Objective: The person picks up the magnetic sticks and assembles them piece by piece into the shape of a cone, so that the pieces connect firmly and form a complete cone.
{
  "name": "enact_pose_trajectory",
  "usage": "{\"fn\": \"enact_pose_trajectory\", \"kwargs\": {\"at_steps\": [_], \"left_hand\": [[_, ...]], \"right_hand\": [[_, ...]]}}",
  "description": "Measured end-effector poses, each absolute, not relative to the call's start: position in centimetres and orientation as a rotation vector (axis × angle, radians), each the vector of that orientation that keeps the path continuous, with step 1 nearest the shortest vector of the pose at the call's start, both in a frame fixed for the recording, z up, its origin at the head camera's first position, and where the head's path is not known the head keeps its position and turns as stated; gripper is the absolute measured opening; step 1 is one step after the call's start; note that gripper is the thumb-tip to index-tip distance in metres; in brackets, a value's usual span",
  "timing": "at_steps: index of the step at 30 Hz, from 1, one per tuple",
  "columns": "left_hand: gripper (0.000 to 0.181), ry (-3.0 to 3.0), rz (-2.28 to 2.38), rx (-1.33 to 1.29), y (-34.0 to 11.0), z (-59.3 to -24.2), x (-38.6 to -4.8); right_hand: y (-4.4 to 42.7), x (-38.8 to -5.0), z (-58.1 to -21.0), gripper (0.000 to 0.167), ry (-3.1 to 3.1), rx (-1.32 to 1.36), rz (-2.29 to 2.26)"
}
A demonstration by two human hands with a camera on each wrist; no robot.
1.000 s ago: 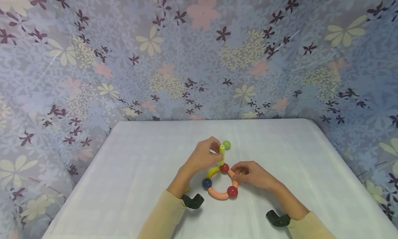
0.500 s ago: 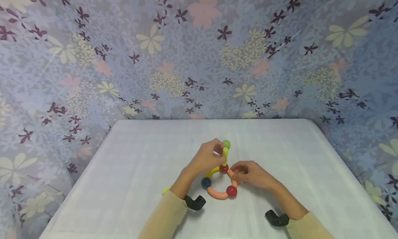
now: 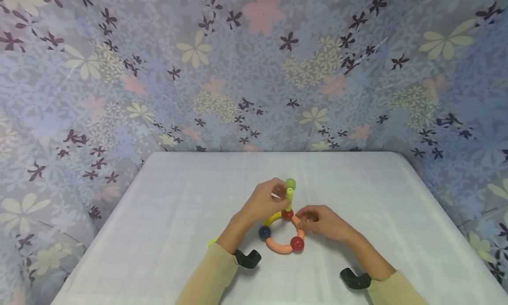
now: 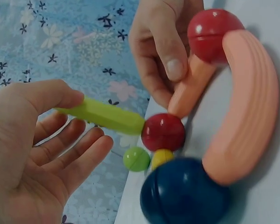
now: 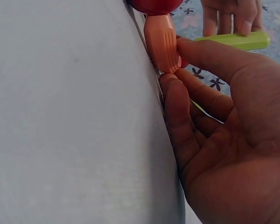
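My left hand (image 3: 263, 201) pinches a lime-green stick (image 3: 289, 199) between thumb and fingers. The stick stands nearly upright, its lower end against the top of a red ball (image 4: 163, 132). That ball belongs to a ring lying on the table, with a yellow curved stick (image 3: 271, 218), a blue ball (image 3: 264, 232), an orange curved stick (image 3: 278, 247) and a nearer red ball (image 3: 297, 243). On the ring's right side, my right hand (image 3: 327, 223) holds another orange curved stick (image 5: 162, 44) with thumb and fingertips. Its fingers hide part of that piece.
A light-green ball (image 3: 291, 182) lies just behind the lime-green stick. Partly hidden by the left sleeve, a yellow-green piece (image 3: 212, 242) rests on the white-covered table (image 3: 178, 186). A flowered cloth (image 3: 254, 76) hangs behind the table.
My left hand has shifted slightly right with the lime-green stick, whose lower end has come over the far red ball. The right hand has stayed on the orange stick.
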State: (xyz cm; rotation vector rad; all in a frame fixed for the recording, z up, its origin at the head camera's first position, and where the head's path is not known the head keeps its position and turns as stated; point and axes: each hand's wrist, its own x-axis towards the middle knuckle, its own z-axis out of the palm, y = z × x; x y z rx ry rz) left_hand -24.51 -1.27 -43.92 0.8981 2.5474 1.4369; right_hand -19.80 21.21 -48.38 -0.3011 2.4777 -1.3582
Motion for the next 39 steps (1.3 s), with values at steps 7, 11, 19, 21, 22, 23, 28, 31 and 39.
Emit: {"fn": "enact_pose_trajectory", "kwargs": {"at_steps": [7,11,19,21,22,23,28,31,39], "left_hand": [[0.031,2.554,1.403,0.899,-3.2,-43.6,-24.7],[0.025,2.573,1.4,0.969,-4.9,-43.4,-24.9],[0.021,2.594,1.372,1.032,-8.7,-43.7,-24.5],[0.023,2.589,1.353,1.0,-9.7,-43.9,-24.3],[0.024,2.583,1.343,0.982,-10.3,-43.9,-24.2],[0.025,2.575,1.332,0.963,-10.8,-44.0,-24.0],[0.029,2.533,1.293,0.897,-13.1,-45.2,-23.2],[0.028,2.519,1.298,0.872,-14.2,-45.9,-22.7],[0.027,2.518,1.284,0.833,-16.4,-46.8,-22.1]], "right_hand": [[21.1,-19.9,-48.6,0.033,2.507,-0.285,-1.336],[21.0,-19.9,-48.6,0.034,2.504,-0.273,-1.338],[21.2,-19.7,-48.7,0.034,2.5,-0.284,-1.35],[21.2,-19.8,-48.7,0.034,2.502,-0.285,-1.348],[21.1,-19.8,-48.7,0.034,2.503,-0.281,-1.347],[21.1,-19.8,-48.6,0.034,2.502,-0.283,-1.348],[21.3,-19.7,-48.8,0.033,2.51,-0.292,-1.335],[21.4,-19.5,-48.9,0.031,2.528,-0.31,-1.308],[21.2,-19.8,-48.8,0.034,2.506,-0.344,-1.338]]}}
